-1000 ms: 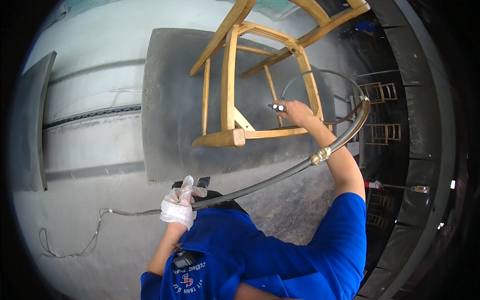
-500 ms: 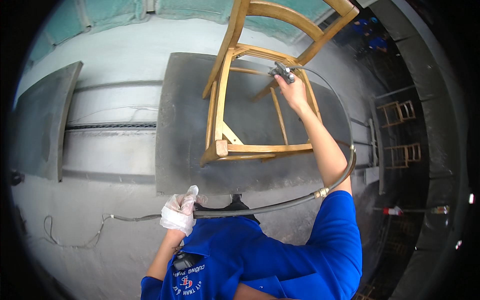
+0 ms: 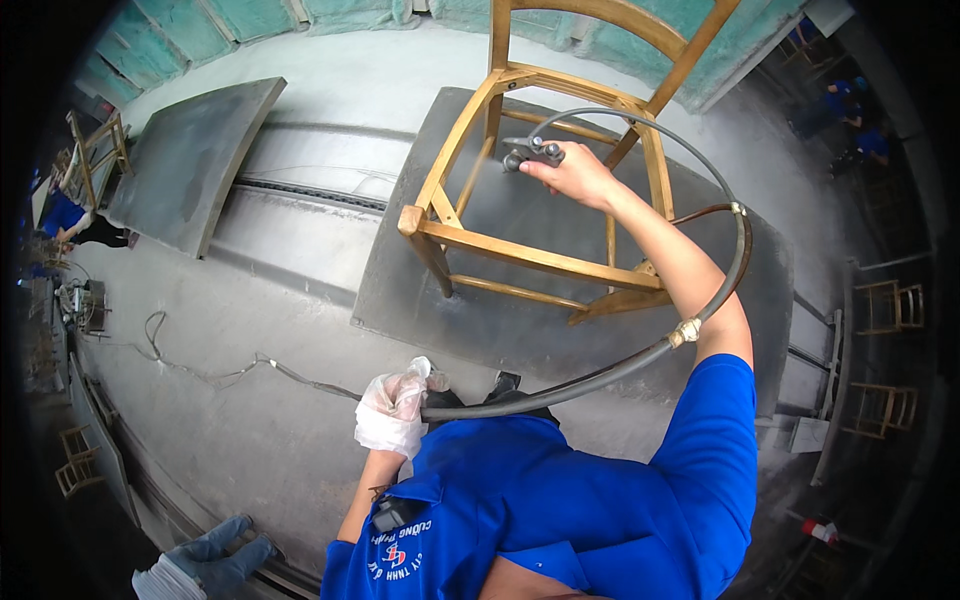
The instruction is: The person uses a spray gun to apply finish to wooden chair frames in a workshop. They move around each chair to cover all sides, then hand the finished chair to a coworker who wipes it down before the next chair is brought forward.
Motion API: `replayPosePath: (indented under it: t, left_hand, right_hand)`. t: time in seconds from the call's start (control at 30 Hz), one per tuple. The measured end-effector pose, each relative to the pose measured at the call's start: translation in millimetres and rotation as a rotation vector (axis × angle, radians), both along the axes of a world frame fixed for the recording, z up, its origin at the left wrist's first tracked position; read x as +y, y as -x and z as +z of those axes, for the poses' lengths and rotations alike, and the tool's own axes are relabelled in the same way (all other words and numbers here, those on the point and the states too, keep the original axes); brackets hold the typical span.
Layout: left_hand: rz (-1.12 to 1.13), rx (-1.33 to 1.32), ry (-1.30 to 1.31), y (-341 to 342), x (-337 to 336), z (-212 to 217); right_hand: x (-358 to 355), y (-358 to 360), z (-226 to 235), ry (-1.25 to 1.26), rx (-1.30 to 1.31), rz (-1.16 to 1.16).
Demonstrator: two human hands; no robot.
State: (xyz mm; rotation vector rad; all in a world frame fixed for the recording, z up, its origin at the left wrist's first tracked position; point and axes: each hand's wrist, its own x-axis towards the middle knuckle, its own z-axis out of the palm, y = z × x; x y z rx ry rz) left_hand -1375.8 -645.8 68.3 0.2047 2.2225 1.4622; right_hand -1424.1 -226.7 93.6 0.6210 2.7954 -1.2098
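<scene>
My bare right hand [image 3: 578, 176] is closed around a dark spray gun [image 3: 536, 153], its nozzle end toward the left. Hand and gun are over the open seat frame of a light-brown wooden chair [image 3: 545, 258], which has no seat panel. The chair stands on a dark grey board [image 3: 415, 300], its backrest on the far side. A grey hose [image 3: 610, 385] loops from the gun around my right forearm and back across my waist. There my left hand [image 3: 393, 408], in a thin whitish plastic glove, is wrapped round the hose.
Another dark board [image 3: 195, 165] stands far left, with a chair [image 3: 98, 150] and a person [image 3: 75, 222] beyond it. A thin hose [image 3: 215, 375] trails over the floor. A person's legs [image 3: 220, 555] show lower left. Chairs [image 3: 885, 410] stand at right; teal sheeting [image 3: 350, 12] lines the back.
The whole view has turned, so board and chair appear tilted and farther right. My right hand has moved the spray gun leftward within the seat frame. My left hand still grips the hose.
</scene>
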Motion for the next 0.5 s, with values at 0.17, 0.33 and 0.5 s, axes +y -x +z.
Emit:
replayPosePath:
  t: [0.17,0.33,0.5]
  left_hand:
    - [0.132,-0.027,0.047,-13,-9,-6]
    - [0.156,0.024,-0.001,-19,-12,-12]
    - [0.038,0.178,0.036,-12,-10,-7]
  right_hand:
    - [-21,-17,6,-0.006,-0.051,0.142]
    - [-29,-31,25,0.027,-0.056,0.233]
    - [-20,-31,45,0.009,0.117,0.090]
